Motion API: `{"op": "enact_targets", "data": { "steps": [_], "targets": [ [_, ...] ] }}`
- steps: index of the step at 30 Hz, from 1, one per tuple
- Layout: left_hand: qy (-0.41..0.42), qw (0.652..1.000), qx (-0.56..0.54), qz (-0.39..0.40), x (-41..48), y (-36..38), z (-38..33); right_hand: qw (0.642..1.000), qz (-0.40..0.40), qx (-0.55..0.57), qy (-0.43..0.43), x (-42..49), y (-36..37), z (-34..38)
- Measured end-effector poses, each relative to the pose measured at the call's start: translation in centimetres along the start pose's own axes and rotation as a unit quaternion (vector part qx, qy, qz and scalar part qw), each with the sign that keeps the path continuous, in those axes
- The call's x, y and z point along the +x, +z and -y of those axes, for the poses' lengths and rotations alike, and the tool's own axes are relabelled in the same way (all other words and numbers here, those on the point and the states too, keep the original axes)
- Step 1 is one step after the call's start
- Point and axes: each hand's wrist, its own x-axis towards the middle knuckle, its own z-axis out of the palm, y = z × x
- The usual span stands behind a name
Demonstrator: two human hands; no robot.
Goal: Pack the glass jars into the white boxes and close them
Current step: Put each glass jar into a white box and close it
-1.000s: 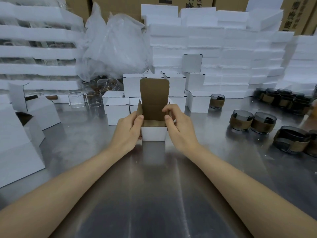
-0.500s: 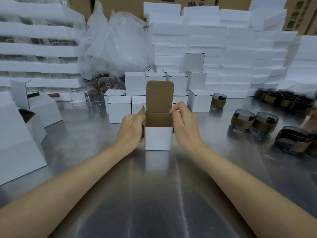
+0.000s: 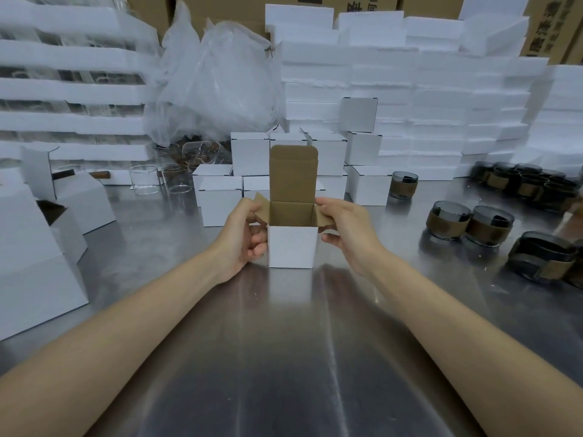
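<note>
We have the box [image 3: 292, 249] upright on the table [image 3: 284, 357] between our hands, top open, lid flap standing. Left hand [image 3: 243, 236] curls round its left flap, right hand [image 3: 345, 230] pinches the right flap. Jars [image 3: 487, 228] sit well off to the right hand's right

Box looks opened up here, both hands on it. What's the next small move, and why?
Probably the right hand lets go and reaches for the nearest wrapped jar. The white box stands upright, lid flap up, side flaps spread, and no jar shows inside; the left hand can steady it.
</note>
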Motion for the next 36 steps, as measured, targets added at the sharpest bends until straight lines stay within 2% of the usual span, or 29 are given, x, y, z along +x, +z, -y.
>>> {"op": "enact_targets", "data": {
  "steps": [4,11,17,19,22,25,29,33,36],
  "targets": [
    [-0.062,0.998,-0.015,0.023,-0.2,-0.7,-1.0,0.999,0.040,-0.016,-0.023,-0.2,-0.2,0.0],
    [-0.089,0.994,0.050,0.050,-0.2,-1.4,-1.4,0.996,0.028,-0.054,-0.058,-0.4,0.0,0.0],
    [-0.063,0.992,-0.083,0.072,0.2,-1.8,-1.4,0.998,0.028,-0.046,-0.028,0.0,0.0,-0.8],
    [-0.065,0.992,-0.074,0.082,0.2,-2.1,-1.3,0.997,0.021,-0.065,-0.044,0.0,0.2,-1.1],
    [-0.014,0.997,-0.017,0.076,0.4,-1.8,-0.5,0.982,0.063,-0.151,-0.095,0.0,0.1,-1.6],
    [0.089,0.992,0.071,0.061,0.2,-1.3,0.4,0.962,0.126,-0.212,-0.115,-0.1,-0.1,-1.8],
    [0.195,0.936,0.272,0.105,-0.3,-1.6,0.8,0.946,0.201,-0.232,-0.104,-0.4,-0.2,-2.2],
    [0.245,0.887,0.354,0.166,-0.5,-1.5,0.7,0.938,0.235,-0.239,-0.088,-0.2,-0.1,-2.7],
    [0.283,0.873,0.367,0.149,-0.4,-1.3,1.1,0.943,0.223,-0.220,-0.117,0.2,-0.6,-3.1]
  ]
}}
